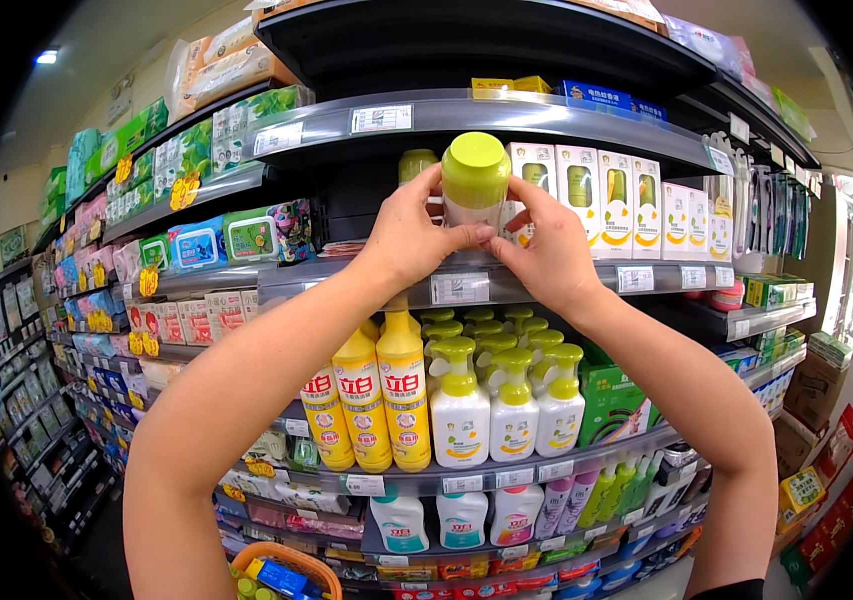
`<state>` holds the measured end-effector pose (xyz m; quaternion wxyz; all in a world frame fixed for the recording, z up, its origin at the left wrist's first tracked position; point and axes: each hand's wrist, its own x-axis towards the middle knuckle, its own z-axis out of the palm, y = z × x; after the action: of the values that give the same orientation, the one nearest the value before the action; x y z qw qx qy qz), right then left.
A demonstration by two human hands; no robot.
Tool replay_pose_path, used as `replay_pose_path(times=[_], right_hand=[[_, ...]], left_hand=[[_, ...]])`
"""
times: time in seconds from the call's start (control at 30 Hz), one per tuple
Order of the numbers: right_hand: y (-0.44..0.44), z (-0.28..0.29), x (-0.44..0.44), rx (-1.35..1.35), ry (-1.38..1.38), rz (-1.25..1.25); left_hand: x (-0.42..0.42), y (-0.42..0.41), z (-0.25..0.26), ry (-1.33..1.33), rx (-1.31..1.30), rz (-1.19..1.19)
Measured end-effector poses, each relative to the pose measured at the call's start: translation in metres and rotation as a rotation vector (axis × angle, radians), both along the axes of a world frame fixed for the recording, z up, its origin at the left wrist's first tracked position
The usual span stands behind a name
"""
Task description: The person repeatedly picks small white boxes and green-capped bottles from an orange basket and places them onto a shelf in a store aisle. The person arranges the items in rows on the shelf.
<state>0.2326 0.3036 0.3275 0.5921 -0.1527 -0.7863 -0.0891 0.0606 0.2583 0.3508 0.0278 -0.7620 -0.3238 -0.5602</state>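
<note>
Between my two hands is a bottle with a lime-green cap (477,176) and a pale lower part, at the upper middle shelf. My left hand (411,232) grips its left side, thumb across the front. From the right, my right hand (546,236) holds the other side, with its fingertips partly hidden behind the bottle. A second green-capped container (416,163) stands behind my left fingers. Just right of the held bottle is a row of white boxes (597,195) with green and yellow print. The shelf edge (461,288) with price tags runs under my hands.
One shelf below stand yellow dish-soap bottles (401,397) and white pump bottles (461,420) with green tops. An orange basket (325,574) holding goods is at the bottom left. Wet-wipe packs (197,244) fill the left shelf. Toothbrush-like packs (771,202) hang at right.
</note>
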Motion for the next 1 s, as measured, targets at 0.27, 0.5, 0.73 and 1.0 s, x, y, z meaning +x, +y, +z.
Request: replay_pose_path(times=[0.27, 0.5, 0.73, 1.0], right_hand=[[0.007, -0.003, -0.001, 0.006, 0.041, 0.065], [0.010, -0.005, 0.001, -0.038, 0.049, 0.072], [0.014, -0.009, -0.001, -0.007, 0.044, 0.066], [-0.012, -0.009, 0.007, -0.004, -0.155, -0.173]], left_hand=[[0.001, 0.006, 0.017, -0.076, -0.298, 0.096], [-0.001, 0.020, 0.018, 0.005, -0.246, 0.122], [0.004, 0.034, 0.022, -0.109, -0.261, 0.267], [-0.003, 0.033, 0.017, -0.125, -0.382, 0.289]])
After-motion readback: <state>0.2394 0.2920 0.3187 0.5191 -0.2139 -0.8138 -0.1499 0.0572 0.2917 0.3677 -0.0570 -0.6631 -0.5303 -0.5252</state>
